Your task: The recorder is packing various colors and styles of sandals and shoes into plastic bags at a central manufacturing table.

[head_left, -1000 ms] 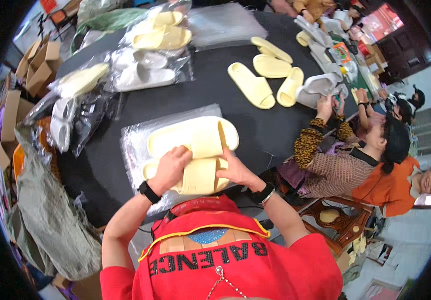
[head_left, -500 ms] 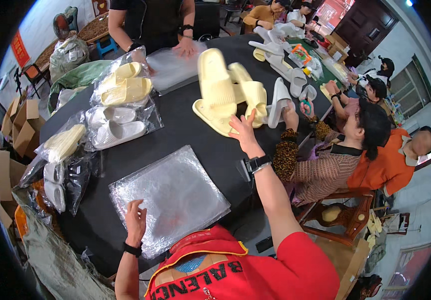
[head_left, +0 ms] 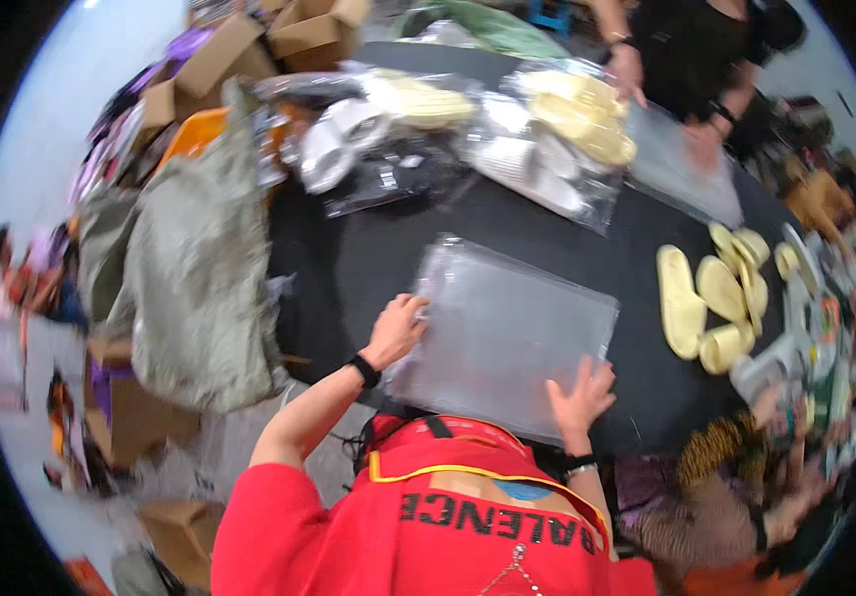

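A stack of clear plastic bags [head_left: 517, 318] lies flat on the black table [head_left: 349, 253] in front of me. My left hand [head_left: 395, 331] rests against the stack's left edge, its fingers loosely bent and touching the plastic. At the near right corner of the stack, my right hand [head_left: 582, 397] lies with its fingers spread over the edge. Neither hand lifts anything. Several pale yellow slides [head_left: 683, 303] lie loose on the table to the right of the stack.
Bagged yellow slides [head_left: 582, 114] and bagged white slides [head_left: 527, 174] lie along the far side. A co-worker [head_left: 686, 60] opposite handles another sheet of clear plastic [head_left: 681, 164]. A grey-green sack [head_left: 200, 268] hangs at the left, with cardboard boxes [head_left: 224, 70] behind it.
My view has swung left. My right hand has moved from the yellow slides back to the bag stack, and my left hand now touches the stack's edge. The yellow slides lie on the table.
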Available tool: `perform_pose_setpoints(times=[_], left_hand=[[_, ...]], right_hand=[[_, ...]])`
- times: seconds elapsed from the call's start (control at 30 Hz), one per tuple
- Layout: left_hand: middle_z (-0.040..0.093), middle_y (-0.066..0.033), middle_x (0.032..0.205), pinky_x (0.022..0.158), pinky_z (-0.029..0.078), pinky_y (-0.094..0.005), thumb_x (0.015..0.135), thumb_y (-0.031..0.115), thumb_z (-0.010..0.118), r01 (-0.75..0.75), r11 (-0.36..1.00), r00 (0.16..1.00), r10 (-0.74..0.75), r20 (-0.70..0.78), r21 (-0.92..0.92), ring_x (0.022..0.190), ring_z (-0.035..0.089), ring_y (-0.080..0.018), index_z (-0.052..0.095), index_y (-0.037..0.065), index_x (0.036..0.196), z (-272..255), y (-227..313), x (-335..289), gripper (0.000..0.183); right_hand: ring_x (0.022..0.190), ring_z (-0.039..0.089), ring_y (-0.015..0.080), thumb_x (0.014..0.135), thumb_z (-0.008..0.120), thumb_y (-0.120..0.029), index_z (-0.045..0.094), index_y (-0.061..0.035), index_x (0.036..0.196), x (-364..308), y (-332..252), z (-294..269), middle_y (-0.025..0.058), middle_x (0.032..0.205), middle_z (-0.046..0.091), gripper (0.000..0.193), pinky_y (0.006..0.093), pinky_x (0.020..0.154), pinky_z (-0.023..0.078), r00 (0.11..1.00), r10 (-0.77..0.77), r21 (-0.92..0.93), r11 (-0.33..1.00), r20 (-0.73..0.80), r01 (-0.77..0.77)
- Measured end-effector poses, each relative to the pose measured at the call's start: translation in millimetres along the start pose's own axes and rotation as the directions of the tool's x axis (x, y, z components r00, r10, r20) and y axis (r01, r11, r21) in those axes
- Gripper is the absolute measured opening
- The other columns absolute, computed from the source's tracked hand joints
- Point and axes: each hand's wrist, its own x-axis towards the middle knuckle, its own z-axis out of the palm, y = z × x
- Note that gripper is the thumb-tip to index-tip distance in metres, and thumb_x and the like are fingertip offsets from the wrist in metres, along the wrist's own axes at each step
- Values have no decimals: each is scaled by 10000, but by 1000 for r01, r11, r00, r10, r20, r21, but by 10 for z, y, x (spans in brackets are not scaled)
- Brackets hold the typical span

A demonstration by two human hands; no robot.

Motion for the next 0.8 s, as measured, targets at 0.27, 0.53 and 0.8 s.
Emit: perform_pose_setpoints(times=[0.27, 0.53, 0.8], left_hand=[[566, -86, 890, 706, 445, -285, 758, 146, 598, 328, 856, 828, -464, -314, -400, 778, 549, -171, 483, -13, 1101, -552, -994, 106, 395], [356, -181, 1204, 845, 411, -406, 645, 91, 577, 285, 942, 663, -329, -672, -179, 1028, 461, -351, 340, 164, 1257, -1277, -912, 1131, 661], [553, -139, 749, 598, 445, -458, 787, 129, 482, 325, 932, 673, -110, -732, 159, 691, 566, -355, 479, 75, 814, -1060, -1133, 1497, 60]], right_hand=[[1302, 142, 353, 704, 655, -382, 115, -156, 1382, 17, 212, 371, 184, 1422, 74, 896, 587, 1003, 105, 962, 230, 238, 936, 149, -260], [1276, 198, 365, 707, 664, -261, 214, -151, 1356, 4, 87, 216, 177, 1412, 114, 797, 557, 999, 161, 980, 187, 230, 953, 61, -196], [1241, 241, 392, 691, 641, -192, 301, -84, 1312, -343, 346, 225, 224, 1389, 140, 716, 458, 996, 234, 977, 211, 351, 918, -32, -187]])
